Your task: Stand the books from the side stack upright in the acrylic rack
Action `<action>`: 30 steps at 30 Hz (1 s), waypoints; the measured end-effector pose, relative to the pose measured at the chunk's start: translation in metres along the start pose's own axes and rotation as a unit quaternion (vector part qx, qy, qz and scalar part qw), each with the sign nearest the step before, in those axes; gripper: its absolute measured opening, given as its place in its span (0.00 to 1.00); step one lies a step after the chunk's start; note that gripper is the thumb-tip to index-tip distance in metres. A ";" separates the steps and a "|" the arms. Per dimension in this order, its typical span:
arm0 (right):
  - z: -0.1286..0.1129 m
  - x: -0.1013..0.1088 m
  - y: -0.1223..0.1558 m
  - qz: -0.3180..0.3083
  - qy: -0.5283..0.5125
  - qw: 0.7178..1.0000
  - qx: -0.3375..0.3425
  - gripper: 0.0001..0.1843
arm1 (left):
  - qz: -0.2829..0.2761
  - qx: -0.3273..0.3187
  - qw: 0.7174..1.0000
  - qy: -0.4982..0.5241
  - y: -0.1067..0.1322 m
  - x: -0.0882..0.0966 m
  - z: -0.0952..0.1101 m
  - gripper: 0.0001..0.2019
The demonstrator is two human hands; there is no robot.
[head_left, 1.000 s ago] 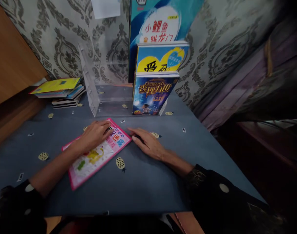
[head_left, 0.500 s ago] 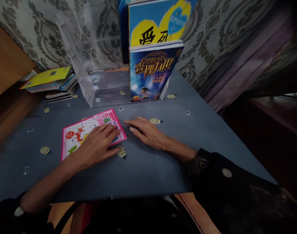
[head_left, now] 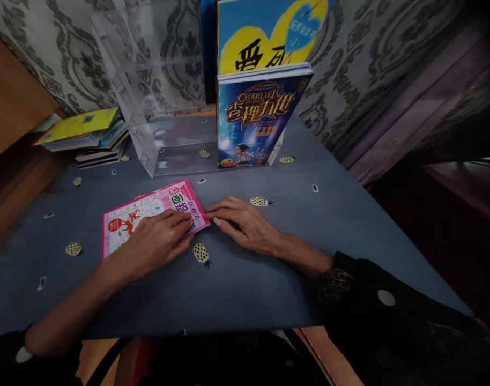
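A thin pink-bordered picture book with a red fox on its cover lies flat on the table. My left hand rests across its near side, the fingers close together on the cover and the thumb drawn in at the near edge; the thumb tip is partly hidden. Beside the book's right corner is my right hand, open and palm down. Its fingers are stretched toward the book, the fingertips at or against the edge; whether they touch it I cannot tell.
Behind the pink book stands a clear acrylic rack. Its right side holds a blue storybook in front of a blue-and-yellow book. At the back left lies a stack of books. A patterned blue-grey cloth covers the table.
My left thumb has moved in from the cloth to the book's near edge, and the left fingers have drawn together. The right fingertips are closer to the book's corner. The view has shifted slightly.
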State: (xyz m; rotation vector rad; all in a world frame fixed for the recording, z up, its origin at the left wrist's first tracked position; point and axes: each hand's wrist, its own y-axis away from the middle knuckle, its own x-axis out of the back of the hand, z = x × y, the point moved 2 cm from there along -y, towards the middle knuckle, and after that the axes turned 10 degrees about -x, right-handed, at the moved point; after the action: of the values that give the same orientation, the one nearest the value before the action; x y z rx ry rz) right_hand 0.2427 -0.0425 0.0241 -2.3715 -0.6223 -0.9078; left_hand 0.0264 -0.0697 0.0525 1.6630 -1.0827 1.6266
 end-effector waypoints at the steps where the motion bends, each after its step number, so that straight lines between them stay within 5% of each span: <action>1: 0.000 0.000 0.000 0.003 -0.002 1.000 0.003 0.15 | 0.001 -0.002 1.000 0.002 0.000 0.001 -0.001 0.15; 16: -0.005 -0.001 0.002 0.048 -0.018 0.997 0.050 0.15 | 0.005 0.010 1.000 -0.007 -0.003 0.001 0.005 0.14; 23: -0.006 -0.011 0.003 0.007 0.087 0.991 0.103 0.13 | -0.017 0.027 0.999 0.027 0.011 0.002 -0.003 0.16; 25: -0.005 -0.014 0.003 0.000 0.115 0.988 0.104 0.14 | -0.043 0.063 0.996 0.046 0.029 0.003 -0.022 0.17; 30: -0.004 -0.015 0.004 0.002 0.145 0.984 0.103 0.13 | -0.124 0.275 0.953 0.029 0.083 0.005 -0.070 0.22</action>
State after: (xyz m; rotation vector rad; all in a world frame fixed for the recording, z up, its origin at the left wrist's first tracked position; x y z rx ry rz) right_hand 0.2328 -0.0514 0.0150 -2.0087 -0.5640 -1.1052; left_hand -0.0811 -0.0541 0.0529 1.9793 -0.3744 1.8954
